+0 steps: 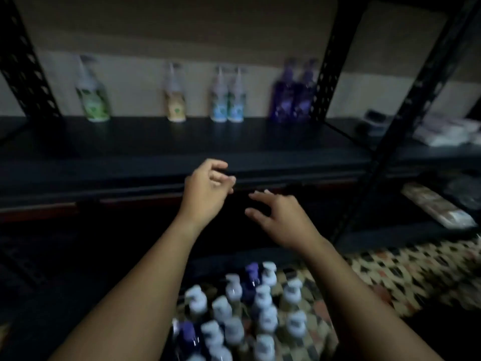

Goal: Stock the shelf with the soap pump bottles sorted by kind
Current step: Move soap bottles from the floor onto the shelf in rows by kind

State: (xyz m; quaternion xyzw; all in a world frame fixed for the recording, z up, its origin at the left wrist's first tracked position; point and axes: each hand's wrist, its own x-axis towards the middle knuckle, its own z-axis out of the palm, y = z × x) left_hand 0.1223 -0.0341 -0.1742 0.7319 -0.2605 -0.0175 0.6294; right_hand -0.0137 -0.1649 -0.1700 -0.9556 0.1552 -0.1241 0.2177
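Observation:
On the dark shelf (156,142) stand a green-label pump bottle (92,95) at the left, a beige one (175,96), two blue ones (227,97) side by side, and two purple ones (292,93) at the right. Several more pump bottles (244,308), mostly white-capped with a few purple, stand grouped on the floor below. My left hand (207,190) hovers in front of the shelf's front edge with fingers loosely curled, holding nothing. My right hand (278,213) is just right of it and lower, fingers spread, empty. The picture is dim and blurred.
Black perforated uprights (324,82) frame the shelf. A neighbouring rack at the right holds white packets (447,131) and a wrapped pack (437,207) lower down. A patterned floor (416,269) shows at the lower right.

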